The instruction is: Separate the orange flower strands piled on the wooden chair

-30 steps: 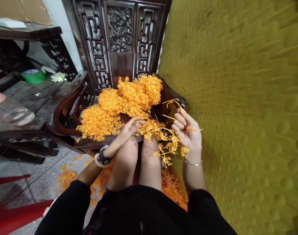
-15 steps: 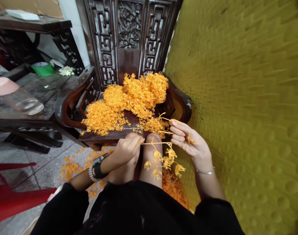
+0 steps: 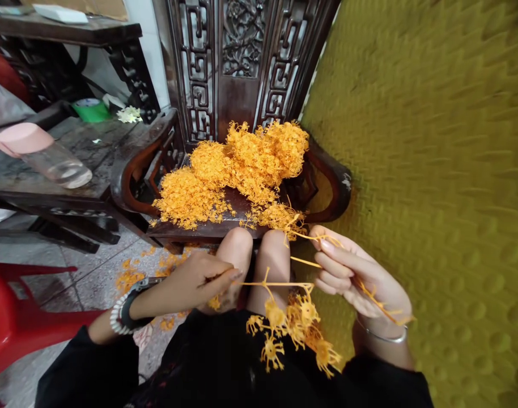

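Note:
My left hand (image 3: 206, 277) is closed, pinching one end of an orange plastic flower sprig (image 3: 280, 283). The sprig's stem runs level above my thighs toward my right hand, and its spidery flower heads (image 3: 276, 317) dangle below. My right hand (image 3: 355, 269) is closed too, thumb and forefinger pinching thin orange stems (image 3: 304, 234). Another stem (image 3: 305, 262) sticks out between its lower fingers, and a branched end shows past the palm. Whether the sprig's far end touches my right fingers I cannot tell. Beyond my knees, orange flower heads (image 3: 191, 198) lie heaped on a dark wooden chair (image 3: 199, 229).
On the left, a wooden table (image 3: 12, 175) bears a pink-lidded bottle (image 3: 66, 167) and green tape (image 3: 91, 110). A red plastic stool (image 3: 33, 317) stands lower left. Orange pieces (image 3: 129, 277) litter the tiled floor. A yellow-green textured surface (image 3: 437, 170) rises close on the right.
Both hands have come lower and nearer my body, and spread farther apart. The sprig came down with my left hand. The view has shifted slightly.

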The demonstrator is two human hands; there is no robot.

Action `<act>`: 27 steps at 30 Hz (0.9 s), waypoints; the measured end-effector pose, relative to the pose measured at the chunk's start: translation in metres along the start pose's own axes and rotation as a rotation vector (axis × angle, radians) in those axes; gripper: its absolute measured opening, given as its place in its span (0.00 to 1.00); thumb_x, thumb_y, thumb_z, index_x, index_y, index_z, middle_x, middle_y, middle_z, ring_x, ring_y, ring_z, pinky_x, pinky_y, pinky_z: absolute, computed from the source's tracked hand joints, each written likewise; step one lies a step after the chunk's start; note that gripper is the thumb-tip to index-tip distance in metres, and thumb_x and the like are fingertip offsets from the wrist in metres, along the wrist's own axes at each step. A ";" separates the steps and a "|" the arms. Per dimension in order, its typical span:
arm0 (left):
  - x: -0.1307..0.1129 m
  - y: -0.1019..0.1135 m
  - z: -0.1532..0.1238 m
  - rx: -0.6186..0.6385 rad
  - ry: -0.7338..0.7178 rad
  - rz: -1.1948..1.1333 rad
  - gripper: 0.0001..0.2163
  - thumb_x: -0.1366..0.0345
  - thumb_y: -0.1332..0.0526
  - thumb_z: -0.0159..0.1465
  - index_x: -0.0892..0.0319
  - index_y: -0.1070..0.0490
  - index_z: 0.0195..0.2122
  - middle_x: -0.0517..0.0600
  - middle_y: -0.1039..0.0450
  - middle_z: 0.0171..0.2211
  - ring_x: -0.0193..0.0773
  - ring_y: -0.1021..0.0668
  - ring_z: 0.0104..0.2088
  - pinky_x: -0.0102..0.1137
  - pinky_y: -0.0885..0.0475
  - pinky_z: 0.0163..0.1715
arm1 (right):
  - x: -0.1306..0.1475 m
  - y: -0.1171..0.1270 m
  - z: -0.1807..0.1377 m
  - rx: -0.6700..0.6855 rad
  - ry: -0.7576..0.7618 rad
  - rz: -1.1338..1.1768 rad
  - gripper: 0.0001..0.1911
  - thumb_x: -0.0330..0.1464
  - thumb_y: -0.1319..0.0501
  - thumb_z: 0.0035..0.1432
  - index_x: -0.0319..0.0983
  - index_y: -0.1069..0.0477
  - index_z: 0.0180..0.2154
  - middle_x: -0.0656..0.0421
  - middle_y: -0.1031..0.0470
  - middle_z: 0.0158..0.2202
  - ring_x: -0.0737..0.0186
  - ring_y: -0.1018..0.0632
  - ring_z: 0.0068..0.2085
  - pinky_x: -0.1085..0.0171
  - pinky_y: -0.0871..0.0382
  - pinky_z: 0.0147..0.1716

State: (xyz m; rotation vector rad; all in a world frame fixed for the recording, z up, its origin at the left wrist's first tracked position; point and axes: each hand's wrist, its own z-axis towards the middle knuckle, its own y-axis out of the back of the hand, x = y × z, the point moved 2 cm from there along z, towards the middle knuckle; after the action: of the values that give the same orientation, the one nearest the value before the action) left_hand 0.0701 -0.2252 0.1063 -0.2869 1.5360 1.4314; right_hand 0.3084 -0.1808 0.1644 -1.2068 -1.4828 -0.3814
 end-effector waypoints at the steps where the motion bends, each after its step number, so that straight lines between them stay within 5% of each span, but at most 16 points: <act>1: 0.001 -0.001 0.001 0.080 0.030 -0.109 0.21 0.60 0.49 0.68 0.61 0.38 0.19 0.43 0.42 0.16 0.26 0.36 0.18 0.27 0.45 0.22 | 0.000 0.000 0.000 -0.003 -0.004 -0.005 0.12 0.38 0.36 0.55 0.43 0.38 0.36 0.72 0.60 0.16 0.76 0.59 0.16 0.71 0.61 0.15; 6: 0.006 -0.017 0.008 0.420 0.226 -0.780 0.18 0.50 0.48 0.65 0.59 0.30 0.31 0.49 0.28 0.26 0.30 0.29 0.22 0.27 0.37 0.21 | 0.009 0.007 0.001 -0.015 0.020 0.022 0.13 0.36 0.35 0.53 0.43 0.38 0.34 0.72 0.60 0.16 0.77 0.59 0.16 0.71 0.63 0.15; 10: 0.005 -0.029 0.005 0.456 0.468 -1.027 0.15 0.49 0.45 0.64 0.57 0.36 0.33 0.41 0.39 0.18 0.25 0.43 0.12 0.25 0.49 0.11 | 0.016 0.016 -0.002 -0.059 0.062 0.031 0.13 0.35 0.35 0.54 0.43 0.39 0.33 0.72 0.61 0.17 0.77 0.60 0.16 0.71 0.64 0.15; 17: -0.006 -0.012 -0.004 0.288 0.148 -0.341 0.16 0.58 0.52 0.69 0.60 0.35 0.28 0.45 0.34 0.25 0.30 0.32 0.27 0.26 0.38 0.28 | 0.006 0.018 -0.011 -0.036 -0.011 0.053 0.13 0.36 0.35 0.55 0.42 0.40 0.33 0.72 0.60 0.16 0.77 0.59 0.16 0.71 0.62 0.15; 23: -0.010 -0.006 -0.024 0.419 0.110 -0.196 0.14 0.59 0.54 0.70 0.59 0.37 0.31 0.44 0.37 0.24 0.28 0.34 0.24 0.25 0.40 0.26 | -0.006 0.019 -0.016 0.035 -0.080 0.066 0.11 0.37 0.37 0.58 0.42 0.39 0.35 0.73 0.59 0.15 0.77 0.57 0.15 0.71 0.60 0.15; 27: -0.017 -0.009 -0.023 0.340 0.035 -0.037 0.13 0.61 0.54 0.71 0.59 0.38 0.32 0.43 0.36 0.23 0.28 0.33 0.23 0.26 0.41 0.26 | -0.004 0.026 -0.016 0.025 -0.053 0.097 0.09 0.35 0.38 0.58 0.42 0.38 0.35 0.72 0.61 0.16 0.76 0.58 0.16 0.70 0.61 0.15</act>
State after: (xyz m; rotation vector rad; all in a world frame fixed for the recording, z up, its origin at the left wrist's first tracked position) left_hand 0.0736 -0.2547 0.1098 -0.1334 1.7611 1.1171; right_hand 0.3377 -0.1841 0.1568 -1.2723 -1.4635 -0.2670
